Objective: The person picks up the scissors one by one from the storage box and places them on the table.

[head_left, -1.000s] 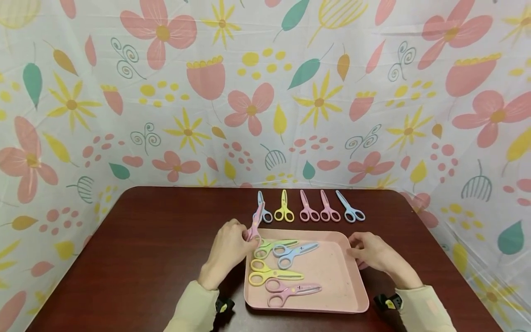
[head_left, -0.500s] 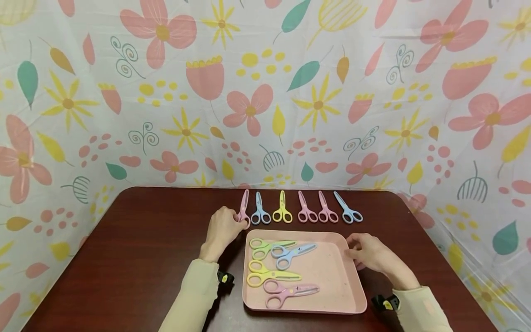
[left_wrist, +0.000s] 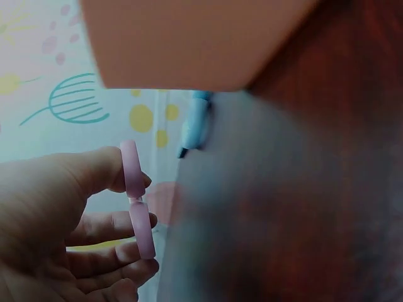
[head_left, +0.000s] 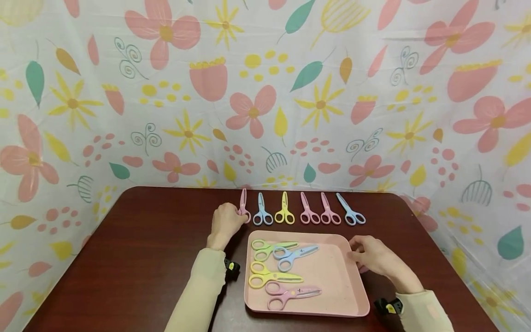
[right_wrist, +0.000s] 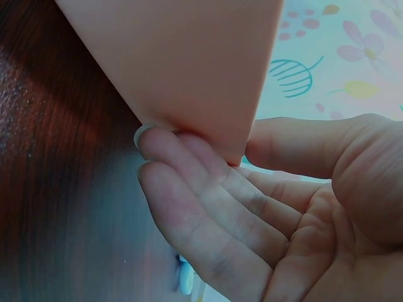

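At the left end of a row on the table, pink scissors [head_left: 243, 203] point away from me. My left hand [head_left: 227, 222] pinches their handles; in the left wrist view, thumb and fingers lie around the pink handle loops [left_wrist: 131, 170]. My right hand [head_left: 375, 256] holds the right side of the pink tray [head_left: 332, 276]. Its thumb is at the rim and its fingers lie against the outer wall [right_wrist: 189, 63] in the right wrist view. Inside the tray lie green scissors [head_left: 261, 254], blue scissors [head_left: 286, 263], yellow scissors [head_left: 269, 276] and pink scissors [head_left: 284, 295].
Rightward along the row come blue scissors [head_left: 262, 214], yellow scissors [head_left: 284, 213], two pink pairs and blue scissors [head_left: 351, 214], tips toward the back edge. A flower-patterned curtain [head_left: 265, 92] hangs behind the dark wooden table [head_left: 145, 258].
My left hand has carried the pink scissors from above the tray's back left corner leftward and away to the row's left end, where they now stand beside the blue scissors. My right hand stayed put.
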Demonstrator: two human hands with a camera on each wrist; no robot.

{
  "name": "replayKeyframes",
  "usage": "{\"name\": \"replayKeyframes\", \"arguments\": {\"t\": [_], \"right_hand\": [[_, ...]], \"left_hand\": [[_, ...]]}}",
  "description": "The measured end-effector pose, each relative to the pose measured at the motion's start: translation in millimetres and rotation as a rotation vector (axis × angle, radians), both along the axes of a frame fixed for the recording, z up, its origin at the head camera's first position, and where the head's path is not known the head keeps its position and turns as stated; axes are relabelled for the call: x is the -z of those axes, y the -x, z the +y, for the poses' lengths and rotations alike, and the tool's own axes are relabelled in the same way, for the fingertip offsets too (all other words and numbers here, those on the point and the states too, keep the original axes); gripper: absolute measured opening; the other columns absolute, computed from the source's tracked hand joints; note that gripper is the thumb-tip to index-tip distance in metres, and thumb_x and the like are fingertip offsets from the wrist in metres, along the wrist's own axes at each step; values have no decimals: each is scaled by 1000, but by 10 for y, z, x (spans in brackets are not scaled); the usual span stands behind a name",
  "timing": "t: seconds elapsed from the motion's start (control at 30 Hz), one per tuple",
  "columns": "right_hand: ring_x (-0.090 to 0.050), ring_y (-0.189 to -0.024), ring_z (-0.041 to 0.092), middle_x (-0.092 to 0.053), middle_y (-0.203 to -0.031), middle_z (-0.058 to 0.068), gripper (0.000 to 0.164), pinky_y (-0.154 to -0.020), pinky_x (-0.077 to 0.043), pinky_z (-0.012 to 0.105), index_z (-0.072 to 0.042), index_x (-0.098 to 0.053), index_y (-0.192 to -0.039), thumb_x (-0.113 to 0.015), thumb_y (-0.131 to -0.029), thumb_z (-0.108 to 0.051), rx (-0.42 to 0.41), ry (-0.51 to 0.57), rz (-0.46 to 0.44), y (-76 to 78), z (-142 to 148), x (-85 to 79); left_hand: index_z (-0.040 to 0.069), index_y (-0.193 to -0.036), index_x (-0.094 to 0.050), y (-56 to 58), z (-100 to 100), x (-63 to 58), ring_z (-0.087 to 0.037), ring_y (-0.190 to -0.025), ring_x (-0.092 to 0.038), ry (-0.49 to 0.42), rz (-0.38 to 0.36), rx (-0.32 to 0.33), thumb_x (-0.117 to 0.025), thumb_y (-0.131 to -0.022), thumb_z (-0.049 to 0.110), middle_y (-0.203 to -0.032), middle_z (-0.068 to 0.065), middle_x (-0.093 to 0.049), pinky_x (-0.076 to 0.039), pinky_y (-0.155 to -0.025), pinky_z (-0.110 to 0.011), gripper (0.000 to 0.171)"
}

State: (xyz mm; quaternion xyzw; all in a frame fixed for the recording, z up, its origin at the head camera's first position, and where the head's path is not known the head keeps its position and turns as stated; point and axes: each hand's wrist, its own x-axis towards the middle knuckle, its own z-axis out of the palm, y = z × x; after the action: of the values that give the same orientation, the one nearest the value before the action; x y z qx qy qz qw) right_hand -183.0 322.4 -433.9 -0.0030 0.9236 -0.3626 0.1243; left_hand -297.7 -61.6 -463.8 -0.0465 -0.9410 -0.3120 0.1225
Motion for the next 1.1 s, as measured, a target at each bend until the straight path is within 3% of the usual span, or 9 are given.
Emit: {"name": "replayKeyframes", "arguments": {"t": [0.33,0.57,1.1], "right_hand": [[-65,-63,22,-63,-77,8,22,-58,-56,39,7,-58,-110,-64,-92,-4,-3,-7,-1,-13,6,8],[-65,-63,22,-63,-77,8,21,-58,-56,39,6,-58,-109,-64,-91,-4,10,-7,3,-23,27,20],[-65,-63,22,-63,-77,8,20,-58,-56,38,6,-58,-109,-64,-92,-3,11,-8,-2,-4,24,50]], "left_hand": [[14,-48,-52,62,22,66,-20,-52,-47,35,-17,-6,-76,-75,21,-49,2,-46,-40,-50,-34,37],[13,-53,-56,131,65,83,-22,-55,-52,67,-13,3,-78,-73,22,-56,-1,-52,-45,-53,-37,31],[10,-55,-56,157,3,82,-24,-58,-53,103,-15,-17,-79,-71,22,-63,-7,-54,-48,-58,-42,30]]}}
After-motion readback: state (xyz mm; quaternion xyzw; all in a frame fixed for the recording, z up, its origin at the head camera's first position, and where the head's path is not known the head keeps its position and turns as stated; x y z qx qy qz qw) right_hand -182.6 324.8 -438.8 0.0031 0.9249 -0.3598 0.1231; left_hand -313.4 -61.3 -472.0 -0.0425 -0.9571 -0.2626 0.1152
